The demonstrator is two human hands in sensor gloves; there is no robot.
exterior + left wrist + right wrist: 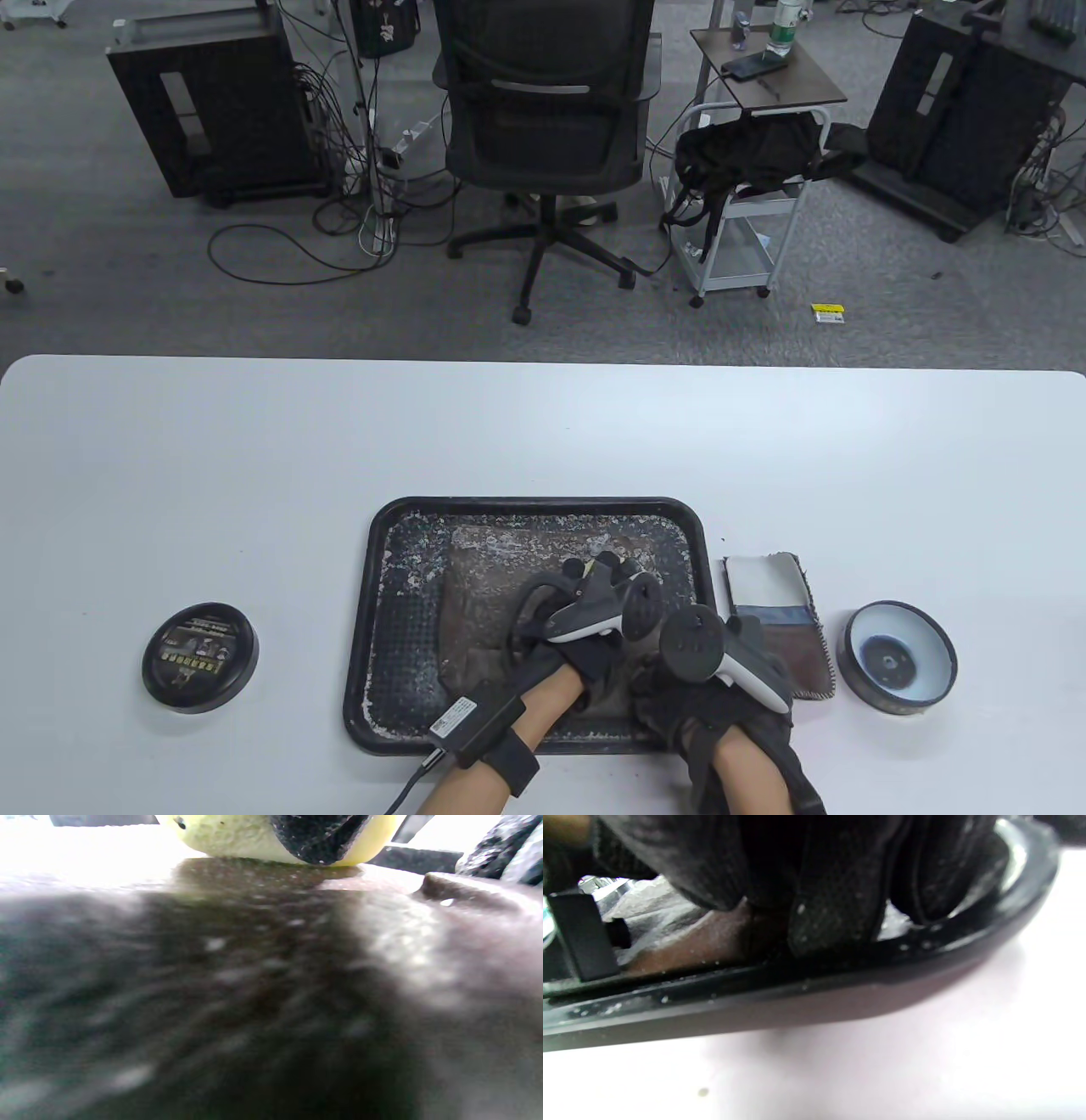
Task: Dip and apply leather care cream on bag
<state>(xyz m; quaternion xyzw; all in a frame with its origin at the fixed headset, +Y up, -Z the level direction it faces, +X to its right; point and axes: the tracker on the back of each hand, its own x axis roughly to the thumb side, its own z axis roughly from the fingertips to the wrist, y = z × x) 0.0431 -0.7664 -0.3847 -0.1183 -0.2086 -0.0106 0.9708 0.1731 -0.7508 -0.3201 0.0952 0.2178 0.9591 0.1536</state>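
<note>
A worn brown leather bag (pixel 488 586) lies flat in a black tray (pixel 534 507) speckled with white cream. My left hand (pixel 607 586) grips a yellow sponge (pixel 229 836) and presses it on the bag's upper right part; the bag's surface (pixel 254 984) fills the left wrist view. My right hand (pixel 679 692) holds down the bag's near right corner (pixel 704 942), its fingers (pixel 831 899) just inside the tray's rim (pixel 840 984). The open cream tin (pixel 897 656), white inside with a dark centre, stands right of the tray.
The tin's black lid (pixel 200 656) lies on the white table left of the tray. A folded cloth (pixel 776 620) lies between the tray and the tin. An office chair (pixel 547 127) and a cart stand beyond the far edge.
</note>
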